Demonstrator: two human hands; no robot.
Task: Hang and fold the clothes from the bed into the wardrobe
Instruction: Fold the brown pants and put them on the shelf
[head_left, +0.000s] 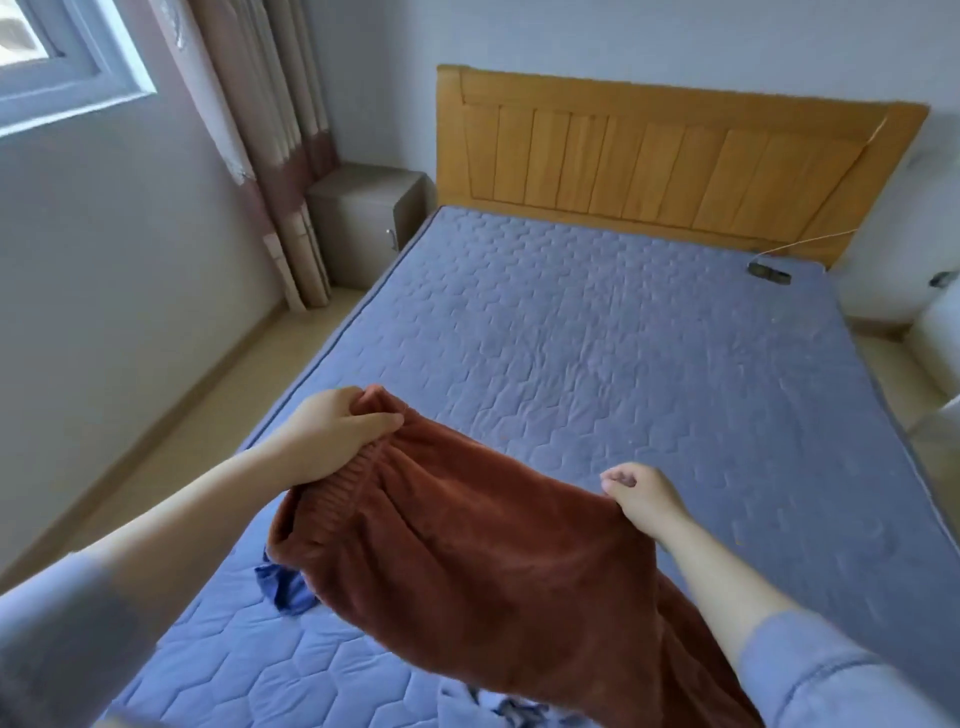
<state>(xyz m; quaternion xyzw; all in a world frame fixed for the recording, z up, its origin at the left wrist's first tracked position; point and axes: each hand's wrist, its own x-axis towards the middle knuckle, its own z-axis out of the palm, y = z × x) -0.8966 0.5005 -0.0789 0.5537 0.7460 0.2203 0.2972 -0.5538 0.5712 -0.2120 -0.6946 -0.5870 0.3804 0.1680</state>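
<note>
The left hand (332, 431) and right hand (641, 496), apart, grip the rust garment (467, 561) between them.

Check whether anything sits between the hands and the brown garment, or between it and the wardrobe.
Nothing does: the left hand and right hand both grip the brown garment, held above the bed. The wardrobe is out of view, so that path cannot be judged.

One rust-brown garment (467, 571) aloft above blue quilted bed (623, 364)
</note>
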